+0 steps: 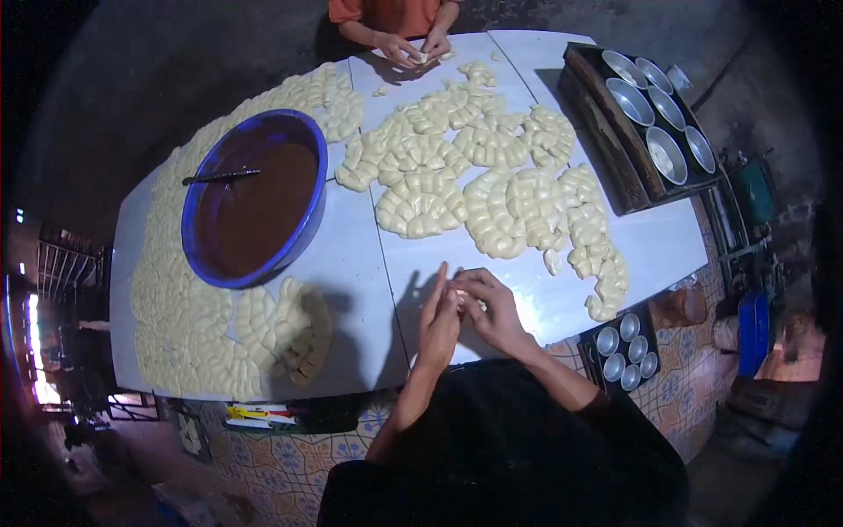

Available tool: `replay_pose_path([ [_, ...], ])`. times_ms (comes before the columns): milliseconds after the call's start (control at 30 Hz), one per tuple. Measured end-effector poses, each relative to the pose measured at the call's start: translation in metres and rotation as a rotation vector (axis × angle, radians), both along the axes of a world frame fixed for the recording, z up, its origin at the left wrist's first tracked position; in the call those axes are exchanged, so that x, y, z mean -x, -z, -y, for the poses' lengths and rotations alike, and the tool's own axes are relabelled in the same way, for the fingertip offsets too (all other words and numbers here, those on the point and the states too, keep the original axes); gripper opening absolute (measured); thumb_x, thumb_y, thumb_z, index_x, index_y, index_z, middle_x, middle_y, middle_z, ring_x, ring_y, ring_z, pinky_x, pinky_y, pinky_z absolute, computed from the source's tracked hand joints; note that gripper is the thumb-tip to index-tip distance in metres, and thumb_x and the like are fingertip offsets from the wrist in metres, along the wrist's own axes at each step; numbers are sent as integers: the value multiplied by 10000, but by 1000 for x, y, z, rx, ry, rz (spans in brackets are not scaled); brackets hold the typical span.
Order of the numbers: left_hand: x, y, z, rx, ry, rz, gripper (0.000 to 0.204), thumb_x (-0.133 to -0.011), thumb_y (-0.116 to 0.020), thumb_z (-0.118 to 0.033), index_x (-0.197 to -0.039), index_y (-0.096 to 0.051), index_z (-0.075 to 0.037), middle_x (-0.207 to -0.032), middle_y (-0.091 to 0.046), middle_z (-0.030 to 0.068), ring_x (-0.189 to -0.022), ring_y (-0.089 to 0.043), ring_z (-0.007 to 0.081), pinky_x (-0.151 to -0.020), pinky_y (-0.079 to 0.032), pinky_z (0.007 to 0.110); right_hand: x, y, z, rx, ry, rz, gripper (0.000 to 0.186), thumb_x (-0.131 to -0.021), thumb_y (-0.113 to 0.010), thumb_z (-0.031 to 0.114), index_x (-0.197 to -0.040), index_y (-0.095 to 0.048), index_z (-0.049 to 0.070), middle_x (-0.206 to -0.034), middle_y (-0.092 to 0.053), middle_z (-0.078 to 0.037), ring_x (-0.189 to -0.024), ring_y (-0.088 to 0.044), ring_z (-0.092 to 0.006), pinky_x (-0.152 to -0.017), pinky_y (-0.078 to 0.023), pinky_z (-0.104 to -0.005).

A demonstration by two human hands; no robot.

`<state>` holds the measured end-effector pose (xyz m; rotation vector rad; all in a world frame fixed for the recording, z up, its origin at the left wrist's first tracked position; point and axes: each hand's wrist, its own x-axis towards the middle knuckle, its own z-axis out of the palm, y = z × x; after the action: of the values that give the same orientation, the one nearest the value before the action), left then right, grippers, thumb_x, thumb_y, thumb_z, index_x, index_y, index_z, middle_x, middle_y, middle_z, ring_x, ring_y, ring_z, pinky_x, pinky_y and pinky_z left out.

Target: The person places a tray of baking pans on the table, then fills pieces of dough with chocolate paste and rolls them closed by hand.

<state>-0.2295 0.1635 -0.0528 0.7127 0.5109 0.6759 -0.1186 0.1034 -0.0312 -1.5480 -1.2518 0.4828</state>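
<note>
Over the near edge of the table, my left hand (439, 325) and my right hand (493, 309) meet, fingers closed around a small piece of pale dough (460, 296) that is mostly hidden. My left index finger points up; the right fingers curl over toward the left thumb. Just beyond my hands, shiny pale dough pieces (500, 211) lie in curved, touching rows. More dough pieces (189, 325) cover the table's left side. Among them stands a blue basin (318, 189) of brown filling (263, 211), with a dark-handled utensil (224, 176) resting in it.
Across the white table (351, 255), a co-worker's hands (413, 51) work a bit of dough. A dark tray (615, 149) with several oval metal tins (630, 101) sits at the far right. Lower right, another tray holds round tins (630, 328) above the patterned floor (685, 386).
</note>
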Motion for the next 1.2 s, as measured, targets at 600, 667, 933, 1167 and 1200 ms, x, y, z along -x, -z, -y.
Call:
replay_pose_path([
  [600,18,-33,-40,471,175,755,907,-706,-626,-674,-1270,-461,17,-1292,-481,202,-1188,-471,295,-986,-404,418,-18,-2,-56,144,-575,-751,896,-791,-680,484,-1423,-194,77,-1266,-454,-69,-981,-516,-148,-851,-443,-310],
  [667,12,-47,-76,262,189,697,1141,-600,-557,-825,-1266,-429,92,-1326,-438,236,-1243,-415,309,-1035,-341,463,-14,11,-54,241,-474,-743,946,-752,-639,617,-1421,-240,81,-1211,-449,-53,-1027,-497,-157,-820,-428,-294],
  [933,66,-43,-314,-674,-263,-981,916,-899,-116,-685,-1028,-605,79,-880,-645,201,-916,-607,297,-879,-431,408,-13,15,-71,84,-285,-736,807,-843,-541,594,-1379,-304,39,-1344,-371,-132,-1210,-419,-242,-949,-416,-399],
  [1167,77,-33,-300,-642,-256,-1379,923,-889,-79,-682,-777,-690,2,-755,-655,156,-839,-621,265,-793,-452,374,-1,22,-76,86,-285,-737,640,-920,-542,391,-1375,-307,8,-1317,-437,-149,-1155,-459,-216,-937,-418,-350],
  [1200,74,-48,-282,-643,-274,-1195,929,-884,-74,-692,-789,-695,-7,-748,-653,132,-790,-621,236,-735,-469,354,2,23,-75,103,-228,-805,588,-950,-509,314,-1400,-282,11,-1326,-446,-143,-1097,-490,-184,-895,-438,-303],
])
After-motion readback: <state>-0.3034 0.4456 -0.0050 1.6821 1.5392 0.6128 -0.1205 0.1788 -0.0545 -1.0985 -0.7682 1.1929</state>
